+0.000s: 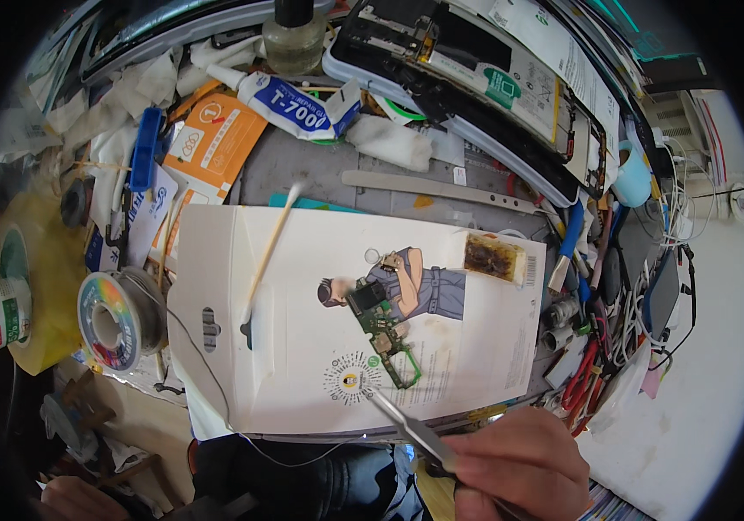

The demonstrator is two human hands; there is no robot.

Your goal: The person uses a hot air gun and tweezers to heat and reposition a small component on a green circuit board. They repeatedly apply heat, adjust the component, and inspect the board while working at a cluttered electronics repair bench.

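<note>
My right hand (pixel 524 469) pinches a pair of metal tweezers (pixel 420 436) at the lower right. Their tips point up and left, just below a small green circuit board (pixel 381 334); whether they touch anything is unclear. The board lies on a flattened white cardboard box (pixel 289 391) printed with a drawing of a person. At the lower left edge my left hand (pixel 81 500) is curled and partly cut off, low and away from the box; a small pale tip shows beside it. A cotton swab (pixel 270 252) rests across the box's left part.
A solder wire spool (pixel 107 321) stands left, its wire running over the box. Behind lie a glue tube (pixel 289 108), a metal spatula (pixel 441 187) and an opened phone (pixel 502 78). A rosin block (pixel 491 258) sits on the box; tools and cables (pixel 598 347) crowd the right.
</note>
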